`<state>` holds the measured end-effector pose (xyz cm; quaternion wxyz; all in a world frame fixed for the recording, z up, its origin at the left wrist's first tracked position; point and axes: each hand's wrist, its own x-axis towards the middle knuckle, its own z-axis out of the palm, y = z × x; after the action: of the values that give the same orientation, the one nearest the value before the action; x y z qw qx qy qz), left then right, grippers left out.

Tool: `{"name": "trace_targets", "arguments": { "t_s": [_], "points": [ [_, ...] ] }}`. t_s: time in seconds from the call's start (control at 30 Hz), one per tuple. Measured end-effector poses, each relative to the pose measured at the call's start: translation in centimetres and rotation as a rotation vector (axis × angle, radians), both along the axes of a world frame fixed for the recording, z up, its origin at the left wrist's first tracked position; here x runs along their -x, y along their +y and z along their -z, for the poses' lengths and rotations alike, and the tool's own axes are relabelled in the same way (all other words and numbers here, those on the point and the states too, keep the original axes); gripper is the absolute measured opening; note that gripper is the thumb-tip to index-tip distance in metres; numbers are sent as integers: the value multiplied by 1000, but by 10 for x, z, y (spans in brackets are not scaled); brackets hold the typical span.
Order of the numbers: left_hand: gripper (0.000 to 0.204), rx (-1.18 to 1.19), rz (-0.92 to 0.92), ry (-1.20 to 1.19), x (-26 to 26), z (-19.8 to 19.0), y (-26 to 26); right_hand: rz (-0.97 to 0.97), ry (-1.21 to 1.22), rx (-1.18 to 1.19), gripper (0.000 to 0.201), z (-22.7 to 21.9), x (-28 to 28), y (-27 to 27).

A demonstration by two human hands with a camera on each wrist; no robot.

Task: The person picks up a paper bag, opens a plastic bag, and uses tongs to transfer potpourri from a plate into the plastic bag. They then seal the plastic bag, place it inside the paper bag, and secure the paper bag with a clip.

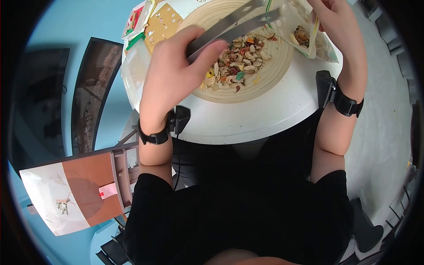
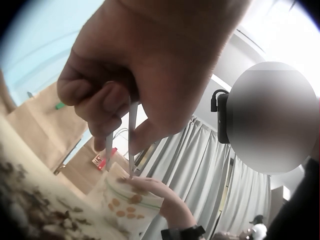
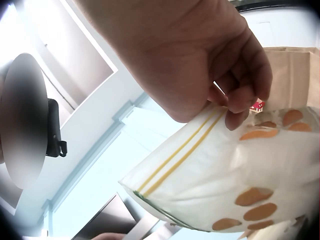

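Metal tongs (image 1: 234,26) are gripped in my left hand (image 1: 176,70), their tips at the mouth of a zip bag (image 1: 309,39). Between fingers and thumb, my right hand (image 1: 338,26) pinches the bag's edge; the right wrist view shows my right hand (image 3: 200,65) on the bag (image 3: 200,165) near its yellow zip lines. Dried mixed pieces lie in the bag's lower part. Under the tongs, a round woven tray (image 1: 265,84) holds a heap of dried petals and shells (image 1: 243,62). In the left wrist view the tongs (image 2: 133,135) reach the bag (image 2: 125,205).
A white round table (image 1: 212,123) carries the tray. At its left back are a brown card (image 1: 163,24), a box with red items (image 1: 134,20) and a clear plastic bag (image 1: 137,66). A monitor (image 1: 70,190) stands at the left. Paper bags (image 2: 47,125) show in the left wrist view.
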<state>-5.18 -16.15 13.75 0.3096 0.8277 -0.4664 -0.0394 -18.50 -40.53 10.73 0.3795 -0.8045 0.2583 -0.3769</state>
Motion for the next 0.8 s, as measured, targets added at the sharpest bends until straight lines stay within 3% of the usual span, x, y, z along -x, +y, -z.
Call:
{"name": "trace_targets", "arguments": {
  "t_s": [0.13,0.23,0.33,0.7,0.8],
  "points": [
    [37,-83,-197,127,-13,27,42,16,35,-35,32,-2,6,-5],
    [38,-282,-219,116,-23,50,68,-14,60,-66,32,-3,8,-4],
    [35,-342,-276,267,-16,47,73,7,26,-44,31,-1,9,-2],
    [30,-380,-89,-103,28,53,57,-8,44,-4,30,3,11,-6],
    [30,-349,-63,-160,27,59,57,45,1,106,29,5,9,4]
  ]
}}
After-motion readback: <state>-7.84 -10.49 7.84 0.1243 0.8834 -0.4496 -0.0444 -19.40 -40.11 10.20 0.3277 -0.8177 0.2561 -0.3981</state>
